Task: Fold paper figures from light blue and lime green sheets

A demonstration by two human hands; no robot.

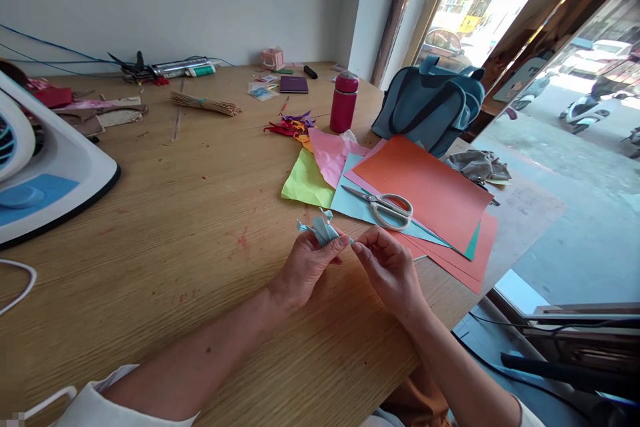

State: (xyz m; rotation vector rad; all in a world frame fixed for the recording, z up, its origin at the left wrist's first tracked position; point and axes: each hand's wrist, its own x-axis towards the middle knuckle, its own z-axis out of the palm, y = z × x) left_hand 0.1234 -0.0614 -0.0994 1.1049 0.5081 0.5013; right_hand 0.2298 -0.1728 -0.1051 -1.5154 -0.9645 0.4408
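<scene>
Between the thumb and fingers of my left hand [305, 267] is a light blue folded paper piece [324, 230], with twisted ends sticking out at the top. My right hand [390, 267] pinches a small tip of the same paper, close beside the left fingertips. Just beyond the hands, scissors with white handles [390, 211] lie on a stack of coloured sheets, with an orange sheet [425, 180] on top and a light blue sheet [350, 200] below. A crumpled yellow-green paper [307, 180] and a pink paper [327, 153] lie left of the stack.
A red bottle [345, 103] and a blue bag [430, 107] stand at the back right. Purple, red and orange paper scraps [295, 125] lie near the bottle. A bundle of thin sticks [206, 103] lies farther left. A white-and-blue fan [45, 167] stands at the left edge.
</scene>
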